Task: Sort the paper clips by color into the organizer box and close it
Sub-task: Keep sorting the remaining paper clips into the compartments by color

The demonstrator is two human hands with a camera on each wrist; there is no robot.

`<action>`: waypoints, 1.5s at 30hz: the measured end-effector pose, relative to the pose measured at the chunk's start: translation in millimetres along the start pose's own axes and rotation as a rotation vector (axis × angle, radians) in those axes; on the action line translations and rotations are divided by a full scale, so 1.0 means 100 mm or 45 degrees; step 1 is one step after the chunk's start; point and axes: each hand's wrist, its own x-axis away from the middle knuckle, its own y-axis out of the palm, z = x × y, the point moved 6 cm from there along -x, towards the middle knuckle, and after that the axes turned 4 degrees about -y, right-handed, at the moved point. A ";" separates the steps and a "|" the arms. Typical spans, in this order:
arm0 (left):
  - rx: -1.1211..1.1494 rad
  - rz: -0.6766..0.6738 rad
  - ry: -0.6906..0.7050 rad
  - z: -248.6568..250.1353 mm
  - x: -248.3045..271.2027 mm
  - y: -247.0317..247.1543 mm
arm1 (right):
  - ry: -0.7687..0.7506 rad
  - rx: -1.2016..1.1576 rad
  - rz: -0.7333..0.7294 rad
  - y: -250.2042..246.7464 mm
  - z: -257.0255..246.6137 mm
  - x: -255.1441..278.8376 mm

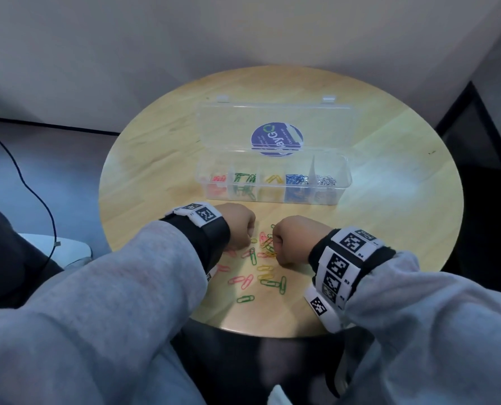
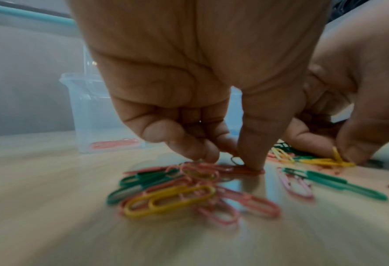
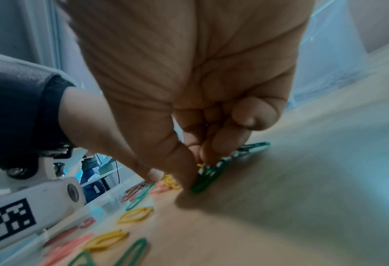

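Place: an office-like or lab-like room; which of the two cannot be told.
Table: a small round wooden table (image 1: pixel 389 200) pushed against a plain pale wall (image 1: pixel 185 39).
Floor: grey, with a black cable (image 1: pixel 30 185) running across it.
Stationery: a clear organizer box (image 1: pixel 272 182) of paper clips.
Background: the right wrist view shows a desk-like surface, blurred.

Clear glossy plastic organizer box (image 1: pixel 272 185); smooth wood table (image 1: pixel 389 200) (slight sheen); coated clips (image 1: pixel 268 283).
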 end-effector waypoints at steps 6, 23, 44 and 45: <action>0.236 -0.010 -0.006 -0.11 0.05 -0.03 | -0.050 -0.056 0.043 -0.03 0.01 0.08; 1.369 -0.227 -0.109 -0.02 0.19 -0.13 | 0.044 -1.800 0.076 -0.18 0.53 0.21; -0.106 0.005 0.221 0.29 0.13 0.09 | 0.000 -0.662 0.199 -0.20 0.32 0.13; -0.092 0.000 0.221 0.27 0.13 0.10 | -0.014 -0.654 0.187 -0.20 0.30 0.11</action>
